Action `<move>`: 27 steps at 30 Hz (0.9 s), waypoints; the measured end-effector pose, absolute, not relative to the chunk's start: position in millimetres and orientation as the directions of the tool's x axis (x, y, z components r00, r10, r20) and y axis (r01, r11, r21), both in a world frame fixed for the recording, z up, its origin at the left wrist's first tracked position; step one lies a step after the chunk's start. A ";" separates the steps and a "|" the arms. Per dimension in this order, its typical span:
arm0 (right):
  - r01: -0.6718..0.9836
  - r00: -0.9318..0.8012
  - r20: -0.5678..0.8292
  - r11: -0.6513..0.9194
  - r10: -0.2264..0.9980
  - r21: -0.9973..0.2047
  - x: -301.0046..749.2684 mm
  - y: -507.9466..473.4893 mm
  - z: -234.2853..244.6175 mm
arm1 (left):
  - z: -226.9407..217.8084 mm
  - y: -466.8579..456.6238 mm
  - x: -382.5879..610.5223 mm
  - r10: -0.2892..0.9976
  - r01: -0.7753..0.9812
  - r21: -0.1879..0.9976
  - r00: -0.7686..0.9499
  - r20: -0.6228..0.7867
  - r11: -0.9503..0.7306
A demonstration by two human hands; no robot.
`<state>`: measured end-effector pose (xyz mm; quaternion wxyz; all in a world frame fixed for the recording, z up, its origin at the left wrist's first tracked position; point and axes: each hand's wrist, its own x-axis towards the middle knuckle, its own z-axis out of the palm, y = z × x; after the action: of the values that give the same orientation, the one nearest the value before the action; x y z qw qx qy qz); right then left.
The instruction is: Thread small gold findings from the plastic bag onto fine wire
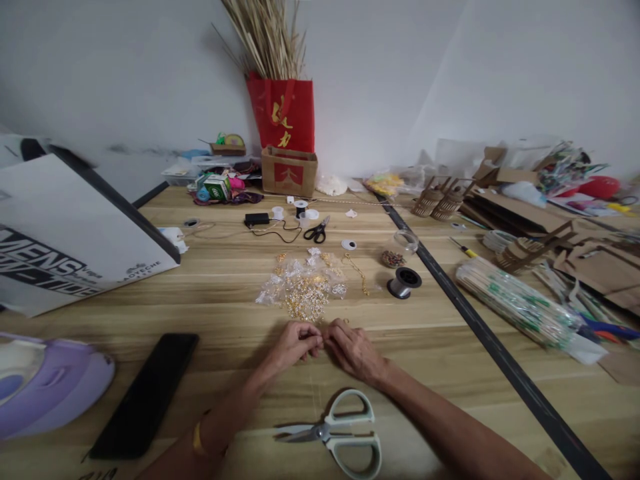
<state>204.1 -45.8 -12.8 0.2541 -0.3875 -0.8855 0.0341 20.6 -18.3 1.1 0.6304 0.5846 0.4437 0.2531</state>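
Observation:
Both hands rest on the wooden table (pixel 210 313), fingertips meeting in the middle. My left hand (pixel 295 343) is pinched closed on something tiny that I cannot make out. My right hand (pixel 353 350) is also closed in a pinch against it. Just beyond the fingers lies a heap of clear little bags with gold and silver beads and findings (pixel 305 287). A short gold chain (pixel 359 272) lies to the right of the heap. Pale green scissors (pixel 340 433) lie near the front edge between my forearms.
A black phone (pixel 147 393) and a purple device (pixel 45 383) lie at left, with a white shopping bag (pixel 65 233) behind. A wire spool (pixel 404 282), a small bead jar (pixel 400 248), black scissors (pixel 317 231) and a red bag of reeds (pixel 283 113) stand farther back. Skewers and cardboard parts fill the right side.

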 end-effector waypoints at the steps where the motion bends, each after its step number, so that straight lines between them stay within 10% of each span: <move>1: 0.671 -0.570 0.421 0.695 0.706 -0.258 203.9 -45.9 -13.0 | 1.2 -18.3 20.5 0.838 0.194 0.962 0.476 -0.266 0.195; 27: 0.615 -0.616 0.384 0.724 0.688 -0.312 204.6 -48.2 -10.3 | 3.2 -14.8 19.4 0.856 0.151 0.958 0.430 -0.285 0.243</move>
<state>204.6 -48.2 -10.3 0.2447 -0.3637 -0.8957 0.0746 19.4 -14.8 3.2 0.6420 0.5506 0.4575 0.2746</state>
